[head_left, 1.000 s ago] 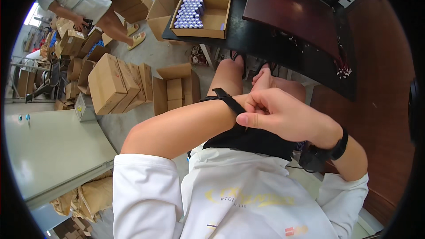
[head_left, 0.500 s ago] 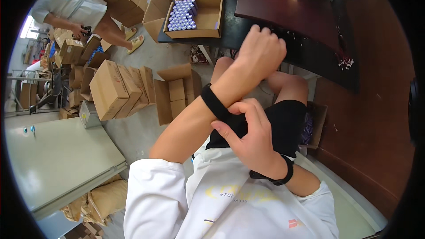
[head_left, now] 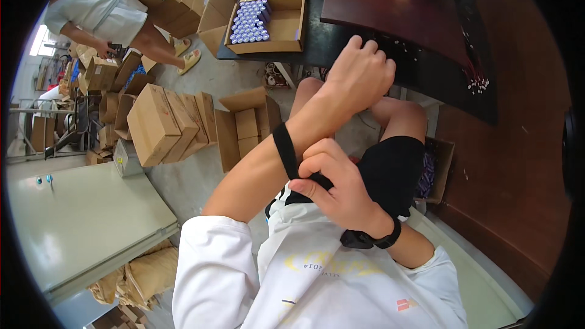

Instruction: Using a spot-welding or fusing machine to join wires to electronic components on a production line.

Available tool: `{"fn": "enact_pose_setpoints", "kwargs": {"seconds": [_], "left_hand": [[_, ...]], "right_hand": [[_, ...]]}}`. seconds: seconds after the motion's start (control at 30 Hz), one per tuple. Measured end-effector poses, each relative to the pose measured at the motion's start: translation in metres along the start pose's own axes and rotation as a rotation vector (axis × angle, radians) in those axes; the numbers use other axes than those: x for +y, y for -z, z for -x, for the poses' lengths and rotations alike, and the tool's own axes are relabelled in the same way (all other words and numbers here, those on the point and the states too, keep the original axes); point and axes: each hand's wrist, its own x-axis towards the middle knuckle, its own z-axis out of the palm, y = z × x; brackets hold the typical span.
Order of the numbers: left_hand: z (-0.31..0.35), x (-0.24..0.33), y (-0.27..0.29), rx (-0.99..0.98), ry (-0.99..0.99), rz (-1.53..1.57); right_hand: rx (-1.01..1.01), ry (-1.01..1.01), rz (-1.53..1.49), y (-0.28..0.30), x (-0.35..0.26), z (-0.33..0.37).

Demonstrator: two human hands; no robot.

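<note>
My left forearm reaches up and across toward the dark table, and my left hand (head_left: 364, 76) is curled into a loose fist, back upward, with nothing showing in its fingers. A black wrist strap (head_left: 284, 149) goes around that forearm near the wrist. My right hand (head_left: 335, 183) is closed on the strap's loose end, pinching it between thumb and fingers below the forearm. On my right wrist sits another black band (head_left: 390, 234) with a dark module (head_left: 356, 239) on it.
An open carton (head_left: 286, 24) partly filled with purple-wrapped cylindrical cells (head_left: 248, 22) stands on the black table (head_left: 320, 0). A dark red board (head_left: 390, 6) lies beside it, near red wires (head_left: 475, 79). Cardboard boxes (head_left: 159, 125) stack at left; another person (head_left: 109, 9) stands beyond.
My right hand has closed on the strap end and drawn it down, so the strap now stands away from the forearm's underside. The left hand has barely moved.
</note>
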Motion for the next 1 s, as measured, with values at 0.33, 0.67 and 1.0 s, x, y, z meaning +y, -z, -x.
{"fn": "enact_pose_setpoints", "kwargs": {"seconds": [0.33,0.67,1.0], "left_hand": [[-0.032,0.045,0.085,0.558,0.196,0.91],[-0.008,0.127,0.125,0.44,-0.136,0.947],[0.015,0.149,0.12,0.095,-0.538,0.898]], "right_hand": [[-0.069,-0.419,-0.634,0.045,0.035,0.03],[-0.458,-0.191,-0.258,0.068,0.006,-0.045],[-0.868,-0.13,-0.24,0.082,0.019,-0.07]]}}
